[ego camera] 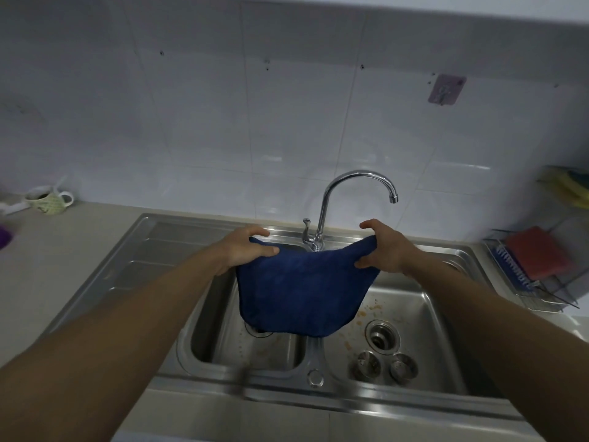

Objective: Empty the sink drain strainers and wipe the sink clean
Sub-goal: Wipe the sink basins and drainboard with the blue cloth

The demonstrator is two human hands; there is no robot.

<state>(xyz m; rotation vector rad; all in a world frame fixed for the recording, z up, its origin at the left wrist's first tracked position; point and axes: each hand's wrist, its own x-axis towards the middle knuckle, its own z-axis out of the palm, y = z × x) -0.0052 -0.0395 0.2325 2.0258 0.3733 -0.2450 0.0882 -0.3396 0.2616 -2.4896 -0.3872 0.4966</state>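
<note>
Head view, looking down on a stainless double sink (366, 398) set in a pale worktop (47, 250). Both bare arms reach forward. Left hand (247, 252) pinches the upper left corner of a blue cloth (302, 288) between thumb and curled fingers. Right hand (387, 250) grips the upper right corner the same way. The cloth hangs spread between the two hands, in the air above the divider between the basins. Its top edge sags slightly and its lower edge is rounded. No contact with the steel that I can make out. Left basin (223, 346): drain (255, 331) mostly hidden behind the cloth's lower edge. Right basin (424, 314): drain opening (382, 338) uncovered, with orange-brown smears (369, 311) on the basin floor just behind it. Left strainer (365, 365) and right strainer (403, 366) lie side by side on the floor of the right basin, just in front of the drain opening (contents too small to resolve). Chrome faucet (353, 193) rises behind the cloth, its spout arching to the right with the outlet over the right basin. Ribbed drainboard (153, 250) sits left of the basins. Far left on the worktop, near the white tiled wall (223, 122): a patterned mug (49, 200). Right of the sink: a wire rack (541, 291) holding a red-orange pad (538, 256). An adhesive hook (446, 89) is stuck on the wall, upper right
</note>
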